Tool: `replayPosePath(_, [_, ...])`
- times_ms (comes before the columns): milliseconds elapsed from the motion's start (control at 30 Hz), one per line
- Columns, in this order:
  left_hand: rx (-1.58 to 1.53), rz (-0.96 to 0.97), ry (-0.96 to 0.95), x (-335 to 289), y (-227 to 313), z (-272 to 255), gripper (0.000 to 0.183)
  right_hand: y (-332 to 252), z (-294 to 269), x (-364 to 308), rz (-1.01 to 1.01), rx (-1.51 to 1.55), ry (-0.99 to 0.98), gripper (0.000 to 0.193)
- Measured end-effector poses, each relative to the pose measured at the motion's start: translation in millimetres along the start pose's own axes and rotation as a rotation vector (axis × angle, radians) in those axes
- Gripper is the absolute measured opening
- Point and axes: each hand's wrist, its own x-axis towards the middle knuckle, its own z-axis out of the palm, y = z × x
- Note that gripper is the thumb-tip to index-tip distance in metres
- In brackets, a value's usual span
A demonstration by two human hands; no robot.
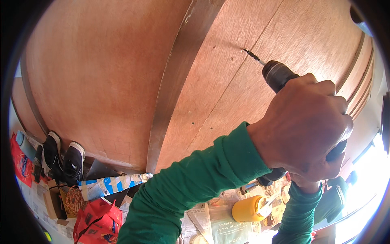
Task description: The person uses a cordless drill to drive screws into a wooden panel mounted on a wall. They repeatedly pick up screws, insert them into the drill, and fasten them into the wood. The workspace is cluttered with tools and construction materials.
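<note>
My left hand (304,118) is wrapped over the body of a power drill (278,75), its green-sleeved arm coming in from the lower left. Below it, my right hand (321,173) closes around the drill too, mostly covered by the left. From the black chuck a long bit (254,56) points up and left, its tip at the surface of a reddish-brown wooden panel (227,93). Whether the tip sits in a hole or on a screw is too small to tell. Several small dark holes or screw heads dot the panel around a thin seam.
A dark wooden strip (176,73) runs down the panel's left side. Below are a yellow plastic jar (247,208), a red bag (97,221), black shoes (73,162), a blue-and-white wrapped roll (115,185) and coiled orange cord (76,201) on newspaper. Bright light enters at the right.
</note>
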Motion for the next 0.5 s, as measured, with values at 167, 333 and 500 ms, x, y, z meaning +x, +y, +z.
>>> replayPosePath(167, [-0.038, 0.012, 0.062, 0.8, -0.7, 5.1, 0.023, -6.1, -1.9, 3.3, 0.005, -0.056, -0.01, 0.055])
replayPosePath(333, [-0.05, 0.009, 0.078, -3.3, -4.1, 7.0, 0.021, -1.3, 4.7, 9.5, 0.009, -0.075, -0.031, 0.054])
replayPosePath(500, [-0.029, 0.019, 0.089, -2.7, -4.7, 4.3, 0.02, -0.8, 8.9, 17.2, -0.005, -0.124, -0.066, 0.053])
